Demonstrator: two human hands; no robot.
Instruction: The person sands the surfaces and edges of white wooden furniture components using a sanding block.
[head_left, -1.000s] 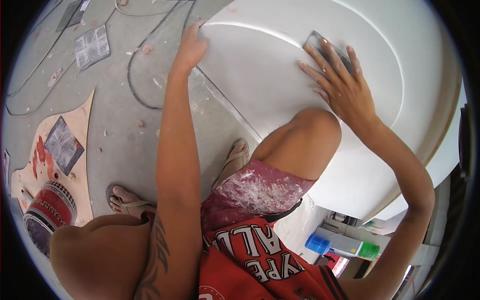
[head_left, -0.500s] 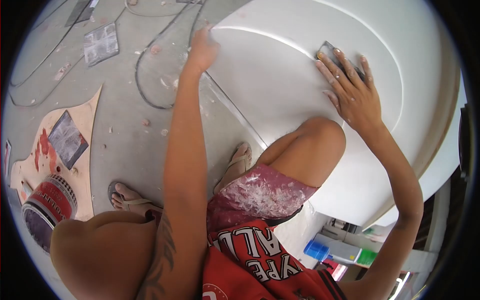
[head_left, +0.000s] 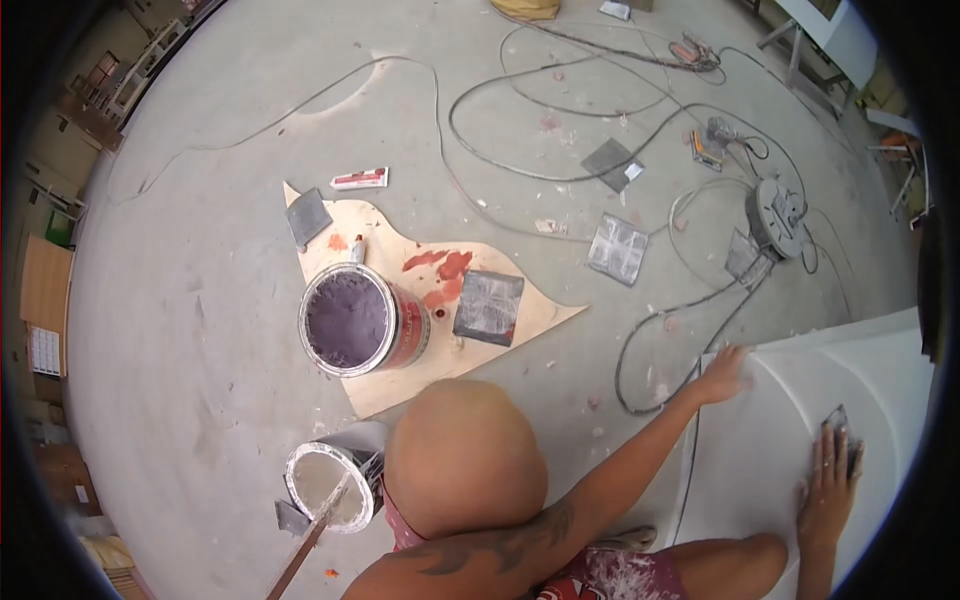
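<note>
At the lower right, the white curved panel (head_left: 750, 450) lies beside my bent leg. My left hand (head_left: 725, 375) grips its near corner, fingers over the edge and slightly blurred. Lower on the same panel, my right hand (head_left: 828, 480) presses a dark grey piece of sandpaper (head_left: 855, 458) against the surface, its fingers stretched over it. Part of the sandpaper is covered by those fingers.
A tin of purplish-grey paste (head_left: 347, 318) and a dark sheet (head_left: 489, 307) are on a wooden board (head_left: 400, 385). A white bucket (head_left: 330, 485) with a stick (head_left: 310, 540) stands near my knee. A cable reel (head_left: 775, 218) and loose cables (head_left: 455, 120) lie on the floor.
My view has swung left, so the panel and both hands now appear at the lower right. My left hand remains at the panel's edge and my right hand remains on the sandpaper.
</note>
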